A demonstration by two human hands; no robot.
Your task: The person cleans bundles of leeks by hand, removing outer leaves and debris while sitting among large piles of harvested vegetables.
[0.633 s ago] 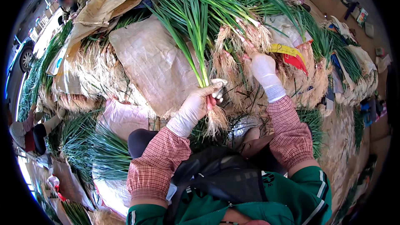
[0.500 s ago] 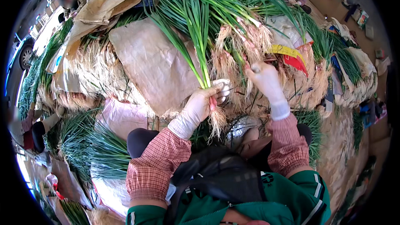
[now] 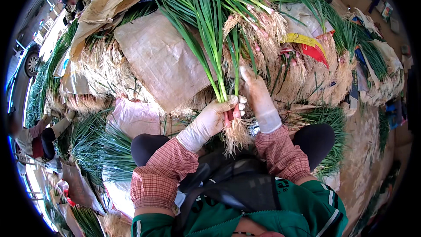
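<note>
Left hand: I see the left hand (image 3: pixel 209 116), in a whitish glove, closed firmly around the lower stems of a small bunch (image 3: pixel 215 57) of long green stalks.
Bunch: it sits near the middle of my view, leaves running up and away over the heap, pinkish bulbs (image 3: pixel 237 113) just below the gripping fingers, pale roots (image 3: pixel 237 134) hanging under them.
Right hand: the right hand (image 3: pixel 259 96), gloved too, looks loosely open just beside the rightmost stalk of the bunch; whether it touches that stalk, I cannot tell.
Heap: beyond both hands I have a large heap (image 3: pixel 263 26) of similar plants, roots turned toward the wearer.
Coverings: a brownish sheet (image 3: pixel 162 57) lies over the roots left of the bunch; a yellow-and-red strip (image 3: pixel 300 38) shows to the right.
Near left: a pale pink sheet (image 3: pixel 133 118) lies beside more green leaves (image 3: pixel 116 151).
Co-workers: I make out one person (image 3: pixel 37 140) at the far left, others near the upper edge.
</note>
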